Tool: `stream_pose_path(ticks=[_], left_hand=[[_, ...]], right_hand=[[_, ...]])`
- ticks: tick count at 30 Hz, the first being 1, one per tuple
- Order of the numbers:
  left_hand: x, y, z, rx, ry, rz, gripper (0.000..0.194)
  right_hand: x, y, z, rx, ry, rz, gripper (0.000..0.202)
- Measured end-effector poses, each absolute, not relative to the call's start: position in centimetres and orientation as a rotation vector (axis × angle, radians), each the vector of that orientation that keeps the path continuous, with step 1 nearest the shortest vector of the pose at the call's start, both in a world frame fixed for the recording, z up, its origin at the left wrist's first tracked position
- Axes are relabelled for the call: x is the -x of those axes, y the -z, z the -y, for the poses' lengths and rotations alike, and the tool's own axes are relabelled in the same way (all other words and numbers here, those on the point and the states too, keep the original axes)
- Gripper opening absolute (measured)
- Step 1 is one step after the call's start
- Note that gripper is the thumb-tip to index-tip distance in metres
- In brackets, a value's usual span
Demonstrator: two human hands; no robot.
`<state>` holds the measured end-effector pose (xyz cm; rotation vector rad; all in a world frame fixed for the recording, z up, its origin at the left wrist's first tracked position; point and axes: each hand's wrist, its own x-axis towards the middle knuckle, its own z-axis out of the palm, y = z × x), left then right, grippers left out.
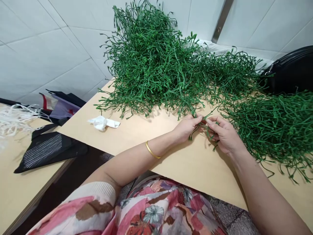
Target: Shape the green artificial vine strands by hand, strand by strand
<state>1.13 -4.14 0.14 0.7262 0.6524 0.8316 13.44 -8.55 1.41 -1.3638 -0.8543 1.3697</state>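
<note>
The left hand point(187, 127) pinches a few thin, dark-green, plastic-looking stems with small forked tips point(210, 113) between thumb and fingers, while the right hand point(226, 133) grips the same little cluster from the other side; the two sets of fingertips nearly meet, probably because pieces this fine and springy need a hold at both ends. Just which strands each hand has is hard to tell, as the fingers cover them. The cluster sits low over the front part of the pale wood-coloured tabletop point(141, 130), where a bare patch likely lets single strands show apart from the tangle. Behind it, a tall, tangled green heap of similar stems point(156, 62) is piled toward the white tiled wall point(80, 45), seemingly to leave working room in front. A lower, spread green pile point(276, 127) lies beside the right forearm, within easy reach, with a glossy black bag point(293, 70) just behind it. The crumpled white tissue point(100, 123) rests near the left edge, apart from the stems and seemingly out of the way.
</note>
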Motion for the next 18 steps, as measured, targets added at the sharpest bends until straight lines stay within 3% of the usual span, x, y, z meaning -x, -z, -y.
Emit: stream_pose_path(ticks=[13,18], left_hand=[[-1.3,-0.1,3.9,-0.555,-0.858,-0.570,0.013],[-1.0,-0.1,3.4,-0.456,-0.780,-0.585,0.011]], right_hand=[[-12.0,-1.3,8.9,1.396,-1.244,1.156,0.028],[-12.2,-1.2,8.9,1.345,-1.337,1.077,0.028]])
